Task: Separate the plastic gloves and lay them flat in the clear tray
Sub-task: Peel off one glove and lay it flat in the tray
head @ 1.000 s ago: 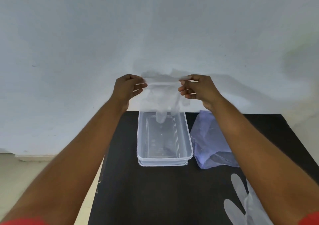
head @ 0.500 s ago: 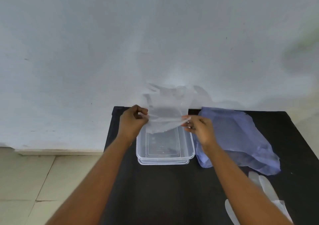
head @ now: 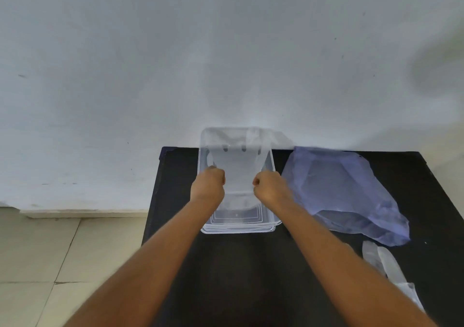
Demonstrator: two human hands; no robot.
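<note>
Nearest to me, at the right front of the black bench (head: pixel 246 271), lie the remaining plastic gloves (head: pixel 391 274): thin, translucent, milky film with long flat fingers, overlapping so that I cannot count them.

Beyond them my two hands work over the clear tray (head: pixel 237 228). The left hand (head: pixel 208 184) and the right hand (head: pixel 270 186) are each closed in a fist-like pinch on one corner of the cuff of a single glove (head: pixel 236 168), holding the cuff taut between them. One second ago I held this glove stretched in the air, well above the tray, fingers hanging down; it now lies down inside the tray, fingers pointing toward the far wall of the tray. I judge that the lay-flat step for this glove is almost complete: release remains.

The tray is a rigid, transparent rectangular tub with rounded corners and stepped ridges in its floor. The glove's film shows soft creases near its fingers; the fingertips appear to ride up the far end, so full flatness is not confirmed.

Right of the tray, just beside it, lies a crumpled bluish plastic bag (head: pixel 344 191), semi-transparent and glossy.
</note>
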